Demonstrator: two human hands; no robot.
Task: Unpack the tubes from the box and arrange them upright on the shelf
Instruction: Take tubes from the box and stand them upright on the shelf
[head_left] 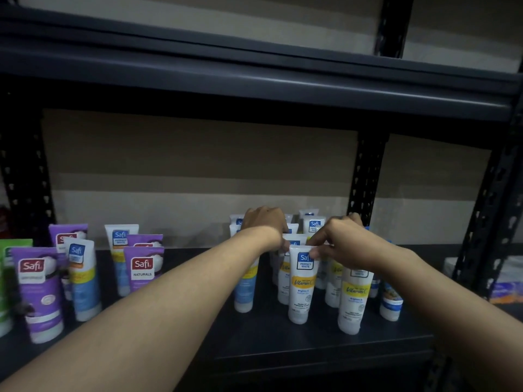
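Two bare forearms reach in from the bottom edge toward the dark shelf [254, 340], the left one crossing up from the lower left corner. The right hand [342, 244] pinches the flat top edge of the front white tube [300, 287], thumb and fingers closed on it; the tube stands upright on its cap near the shelf's front. The left hand [266, 222] lies just behind it with its back to the camera and its fingers bent down among the tube tops; whether they grip one cannot be told. A cluster of white tubes [351, 301] stands upright around both hands. Well apart to the left stand purple tubes [42, 292], a blue-and-white tube [82, 278] and a green tube [5, 278] at the frame edge.
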